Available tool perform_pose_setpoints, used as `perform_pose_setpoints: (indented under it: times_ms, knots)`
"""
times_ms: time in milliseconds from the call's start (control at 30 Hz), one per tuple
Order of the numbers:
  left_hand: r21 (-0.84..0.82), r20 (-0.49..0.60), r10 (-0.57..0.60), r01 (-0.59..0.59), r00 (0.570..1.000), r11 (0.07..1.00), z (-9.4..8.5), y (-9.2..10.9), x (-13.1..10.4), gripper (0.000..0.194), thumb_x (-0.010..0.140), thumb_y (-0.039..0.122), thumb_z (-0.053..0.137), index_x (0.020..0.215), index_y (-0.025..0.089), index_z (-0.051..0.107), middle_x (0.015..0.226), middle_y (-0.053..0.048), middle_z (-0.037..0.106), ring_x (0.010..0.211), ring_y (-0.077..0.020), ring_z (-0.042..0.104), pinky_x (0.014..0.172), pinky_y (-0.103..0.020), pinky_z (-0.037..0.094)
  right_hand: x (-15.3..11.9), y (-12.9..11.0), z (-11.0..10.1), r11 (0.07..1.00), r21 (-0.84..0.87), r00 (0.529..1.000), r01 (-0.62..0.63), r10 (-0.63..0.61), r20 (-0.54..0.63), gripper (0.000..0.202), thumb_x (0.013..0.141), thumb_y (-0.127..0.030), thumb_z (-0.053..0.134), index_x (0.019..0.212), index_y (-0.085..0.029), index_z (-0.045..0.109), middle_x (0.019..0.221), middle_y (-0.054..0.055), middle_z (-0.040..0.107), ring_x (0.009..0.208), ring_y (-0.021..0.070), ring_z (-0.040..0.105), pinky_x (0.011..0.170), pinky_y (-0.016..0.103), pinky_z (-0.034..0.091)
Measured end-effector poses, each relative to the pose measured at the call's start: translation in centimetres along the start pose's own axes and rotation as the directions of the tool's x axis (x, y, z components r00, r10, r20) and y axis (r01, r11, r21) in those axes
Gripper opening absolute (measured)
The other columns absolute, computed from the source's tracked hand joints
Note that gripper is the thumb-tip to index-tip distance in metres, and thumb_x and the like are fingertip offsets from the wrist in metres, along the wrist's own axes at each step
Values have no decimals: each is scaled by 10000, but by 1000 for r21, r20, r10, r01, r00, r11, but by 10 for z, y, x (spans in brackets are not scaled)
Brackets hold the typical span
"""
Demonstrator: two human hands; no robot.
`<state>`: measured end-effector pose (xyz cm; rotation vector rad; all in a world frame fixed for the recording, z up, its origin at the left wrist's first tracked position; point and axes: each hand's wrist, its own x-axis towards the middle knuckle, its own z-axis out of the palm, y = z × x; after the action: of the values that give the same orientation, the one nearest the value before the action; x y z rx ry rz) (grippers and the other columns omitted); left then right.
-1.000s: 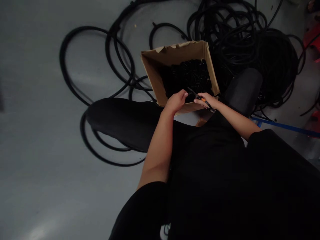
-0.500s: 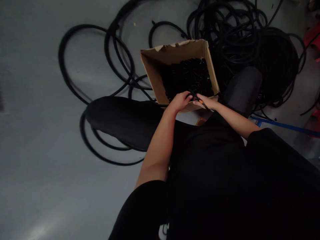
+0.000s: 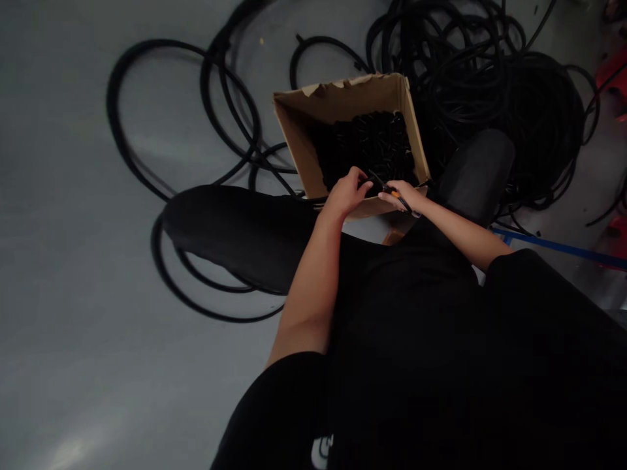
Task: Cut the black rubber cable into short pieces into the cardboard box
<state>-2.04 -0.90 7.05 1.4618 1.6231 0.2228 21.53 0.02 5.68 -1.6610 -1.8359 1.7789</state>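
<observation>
My left hand [image 3: 349, 192] is closed at the near rim of a cardboard box [image 3: 300, 145], its fingers round a black hose [image 3: 321, 200] whose held end is hard to see against the dark. My right hand [image 3: 404, 195] grips a hand cutter [image 3: 396, 196] with black and orange handles. The cutter's dark jaws point left toward my left fingers, a small gap apart from them. Inside the box lies a heap of short black cut pieces [image 3: 377, 140].
Loose loops of black hose [image 3: 112, 104] spread over the grey floor [image 3: 73, 261] on the left. A large tangled pile of black hose [image 3: 539, 130] lies behind my right knee [image 3: 482, 163]. A blue strip [image 3: 558, 245] and red objects [image 3: 618, 236] are at the right.
My hands have moved apart: the left slightly left and up, the cutter's jaws now showing between them. The hose loops at left have shifted a little left in view.
</observation>
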Motion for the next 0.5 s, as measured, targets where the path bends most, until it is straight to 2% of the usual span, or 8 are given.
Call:
perform_pose_setpoints:
  times_ms: [133,267,367,500]
  knots:
    - [-7,28,82,-82,996,997,0,-6,2,331,1127,253,677,1435,210,789,1373,-185,884,1325,-374,812,1213,-482,617,5,4,3,993,116,996,-29,19,84,422,1137,-401,956,1006,-253,583,658,-82,576,553,127,590,530,204,451]
    - [1,98,102,-103,990,995,4,-10,4,289,1131,272,658,1355,209,830,1296,-169,901,1217,-355,822,1171,-467,627,8,3,2,982,168,991,-81,61,121,362,1170,-328,915,1033,-249,590,701,-76,618,585,125,616,540,193,499]
    - [17,68,72,-73,995,997,3,-10,2,302,1165,303,629,1380,236,831,1288,-164,897,1242,-364,815,1165,-468,624,7,2,-2,990,119,993,-80,68,96,353,1181,-315,893,1002,-245,596,662,-79,600,549,123,584,502,196,458]
    - [34,14,66,-67,998,997,-4,-9,2,334,1172,273,611,1455,239,786,1450,-186,859,1388,-380,779,1254,-497,593,6,6,-3,990,111,993,-92,83,87,379,1169,-350,918,1004,-246,593,638,-72,601,548,124,581,494,192,440]
